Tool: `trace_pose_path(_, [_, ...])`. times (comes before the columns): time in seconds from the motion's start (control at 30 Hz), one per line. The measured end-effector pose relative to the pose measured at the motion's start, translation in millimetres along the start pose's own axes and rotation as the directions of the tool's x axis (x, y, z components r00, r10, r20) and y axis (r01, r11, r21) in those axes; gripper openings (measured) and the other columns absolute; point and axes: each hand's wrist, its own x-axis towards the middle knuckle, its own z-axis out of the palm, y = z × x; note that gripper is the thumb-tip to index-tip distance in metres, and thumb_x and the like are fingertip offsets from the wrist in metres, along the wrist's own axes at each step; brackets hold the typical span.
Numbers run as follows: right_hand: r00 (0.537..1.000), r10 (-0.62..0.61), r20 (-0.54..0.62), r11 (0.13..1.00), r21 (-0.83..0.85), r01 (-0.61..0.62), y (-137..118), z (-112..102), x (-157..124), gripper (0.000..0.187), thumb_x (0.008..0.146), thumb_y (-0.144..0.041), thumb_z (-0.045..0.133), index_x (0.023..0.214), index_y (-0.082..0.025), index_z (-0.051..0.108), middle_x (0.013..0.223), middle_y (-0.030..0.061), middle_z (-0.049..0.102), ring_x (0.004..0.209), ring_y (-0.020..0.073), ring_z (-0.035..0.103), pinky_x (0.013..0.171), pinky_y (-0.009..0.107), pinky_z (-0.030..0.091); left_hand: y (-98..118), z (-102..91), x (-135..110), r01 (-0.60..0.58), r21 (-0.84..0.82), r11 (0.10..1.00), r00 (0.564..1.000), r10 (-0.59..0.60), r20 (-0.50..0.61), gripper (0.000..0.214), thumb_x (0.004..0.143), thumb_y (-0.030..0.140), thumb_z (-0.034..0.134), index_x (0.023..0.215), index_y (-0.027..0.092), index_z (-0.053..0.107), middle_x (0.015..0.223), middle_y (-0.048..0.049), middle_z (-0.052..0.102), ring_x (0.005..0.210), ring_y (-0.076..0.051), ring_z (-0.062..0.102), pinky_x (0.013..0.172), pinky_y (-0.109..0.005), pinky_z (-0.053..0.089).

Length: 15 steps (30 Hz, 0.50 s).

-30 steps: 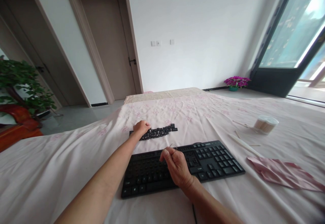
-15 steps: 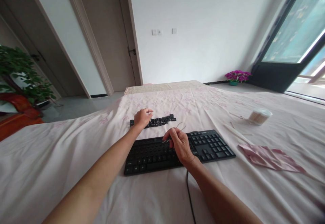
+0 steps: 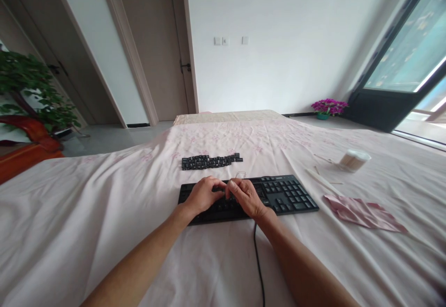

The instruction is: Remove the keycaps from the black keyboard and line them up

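Observation:
A black keyboard (image 3: 292, 195) lies on the cloth, with many keycaps gone from its main section. Over its middle, my right hand (image 3: 245, 196) is closed around a thin wire keycap puller (image 3: 240, 174), whose bent wire end sticks out above the fingers. My left hand (image 3: 205, 194) is above the keyboard's left part, its thumb and forefinger pinched together close to the right fingertips. Whatever lies between those left fingers is too small to make out. Beyond the keyboard, loose black keycaps (image 3: 209, 162) are laid out in rows.
A round clear tub of cotton swabs (image 3: 354, 160) stands at the right, with a few loose swabs (image 3: 324, 158) beside it. A crumpled pink cloth (image 3: 364, 212) lies right of the keyboard. The keyboard's cable (image 3: 258, 265) runs toward me across the pale bedcover (image 3: 146, 260).
My left hand has come back from the rows of keycaps to meet my right hand over the keyboard. The keyboard has shifted and turned slightly. My right hand still grips the puller.

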Motion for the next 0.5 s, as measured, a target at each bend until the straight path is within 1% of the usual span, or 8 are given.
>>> trace_pose_path(0.1, [0.999,-0.025,0.023,0.998,-0.06,0.026,4,2,0,0.052,0.095,-0.047,0.035,0.061,-0.015,0.058,0.057,-0.0013,0.051,0.057,0.0104,0.049,0.061,0.022,0.037,-2,0.6,-5,-0.027,-0.02,0.999,0.997,0.028,0.065,0.015,0.075,0.019,0.059,0.082,0.023,0.072,0.082,0.0013,0.065,0.079,-0.014,0.058,0.07,-0.021,0.042])
trace_pose_path(0.23, [0.998,-0.041,0.051,0.995,-0.091,0.046,8,4,1,0.049,0.095,-0.047,0.035,0.062,-0.017,0.056,0.061,-0.001,0.055,0.061,0.0113,0.054,0.065,0.022,0.039,-3,3.6,-6,-0.077,-0.04,0.996,0.992,0.08,0.093,0.01,0.077,0.023,0.06,0.075,0.02,0.069,0.075,0.002,0.063,0.072,-0.013,0.058,0.066,-0.02,0.04])
trace_pose_path(0.37, [0.997,-0.035,0.07,0.99,-0.131,0.044,9,8,2,0.048,0.096,-0.046,0.034,0.063,-0.017,0.055,0.061,-0.001,0.056,0.06,0.0111,0.053,0.064,0.022,0.039,-3,8.0,-5,-0.092,-0.029,0.995,0.992,0.094,0.089,0.01,0.077,0.025,0.062,0.07,0.018,0.066,0.073,0.002,0.064,0.069,-0.013,0.058,0.067,-0.021,0.04])
trace_pose_path(0.5, [0.99,-0.064,0.125,0.969,-0.231,0.091,6,12,3,0.045,0.096,-0.043,0.034,0.066,-0.018,0.055,0.064,-0.0004,0.057,0.06,0.0112,0.052,0.062,0.022,0.038,-6,11.3,-4,-0.047,0.041,0.998,0.998,0.045,0.052,0.011,0.076,0.027,0.063,0.07,0.019,0.066,0.074,-0.0002,0.066,0.074,-0.016,0.058,0.069,-0.024,0.042])
